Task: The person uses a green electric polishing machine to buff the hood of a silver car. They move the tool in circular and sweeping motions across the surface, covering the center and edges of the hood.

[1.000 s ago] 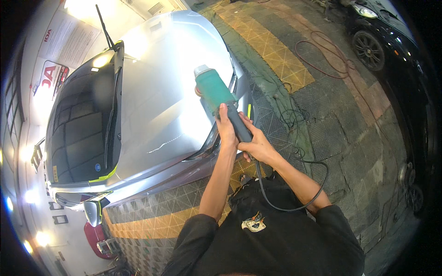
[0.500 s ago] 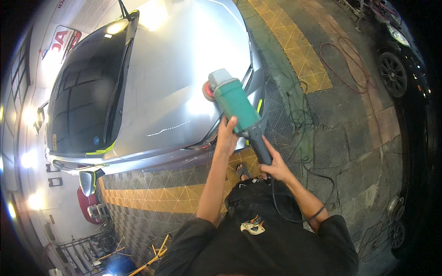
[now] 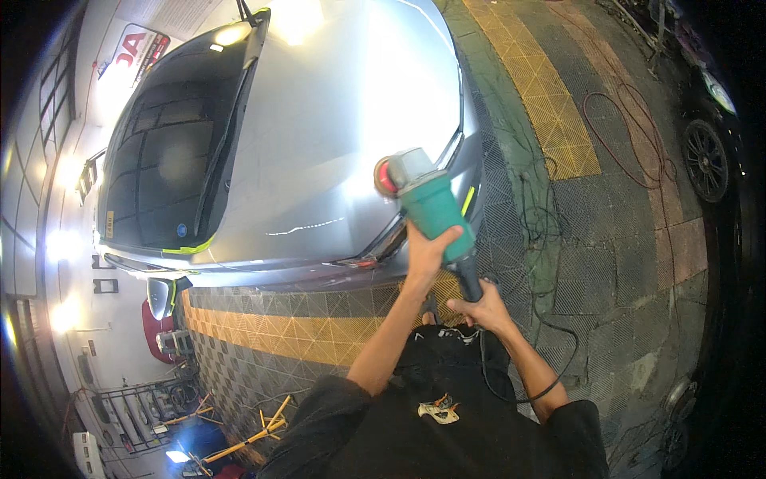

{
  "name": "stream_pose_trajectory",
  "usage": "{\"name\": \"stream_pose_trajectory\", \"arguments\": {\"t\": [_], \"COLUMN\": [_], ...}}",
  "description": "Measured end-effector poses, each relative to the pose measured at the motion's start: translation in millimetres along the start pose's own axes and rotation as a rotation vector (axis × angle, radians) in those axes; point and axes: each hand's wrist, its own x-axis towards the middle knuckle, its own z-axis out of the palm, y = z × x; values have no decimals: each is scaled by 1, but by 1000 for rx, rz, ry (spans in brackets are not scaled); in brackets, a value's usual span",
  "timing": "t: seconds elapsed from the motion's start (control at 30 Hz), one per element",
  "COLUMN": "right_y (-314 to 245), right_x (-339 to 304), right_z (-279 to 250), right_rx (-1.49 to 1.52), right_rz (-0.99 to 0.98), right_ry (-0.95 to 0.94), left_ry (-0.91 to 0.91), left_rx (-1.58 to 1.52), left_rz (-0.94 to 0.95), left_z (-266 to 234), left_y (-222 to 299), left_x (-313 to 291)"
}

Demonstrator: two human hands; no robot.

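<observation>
Looks like a car workshop: contains a silver metal car (image 3: 319, 160), a corded green-and-black power tool (image 3: 436, 206) near it, and yellow-and-grey textured floor tiles (image 3: 550, 120) beside it.

I've got the polisher (image 3: 439, 211): green body, light grey head, dark rear handle (image 3: 468, 281), black cord (image 3: 575, 345) looping off the handle end. Tilted, head up-left, handle down-right toward me. Red-edged round pad (image 3: 385, 176) sticks out left, seen against the silver hood (image 3: 311, 168) near its front corner. Can't tell if it's touching.
</observation>
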Motion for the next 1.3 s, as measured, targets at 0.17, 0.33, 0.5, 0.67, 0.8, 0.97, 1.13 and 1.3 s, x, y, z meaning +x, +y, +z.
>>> {"name": "stream_pose_trajectory", "arguments": {"t": [0.17, 0.33, 0.5, 0.67, 0.8, 0.97, 1.13, 1.3], "right_y": [-11, 10, 20, 39, -4, -16, 3, 47], "right_x": [13, -1, -44, -42, -42, -31, -40, -64], "right_z": [-11, 20, 108, 210, 289, 340, 325, 281], "right_rx": [-26, -65, -53, -351, -474, -592, -621, -542], "right_rz": [-50, -95, -36, -325, -233, -235, -259, -262], "right_ry": [183, 176, 147, 273, 245, 209, 249, 339], "left_ry": [-65, 20, 38, -2, 16, -3, 11, -33], "left_rx": [-138, -42, 12, -224, -333, -445, -449, -371], "left_rz": [-98, -50, -70, -9, -52, -10, -1, -86], "left_z": [23, -5, -88, -191, -289, -351, -329, -275], "left_y": [-2, -13, -6, 30, 45, 65, 60, 22], "left_x": [29, -1, -59, -83, -82, -85, -102, -116]}}
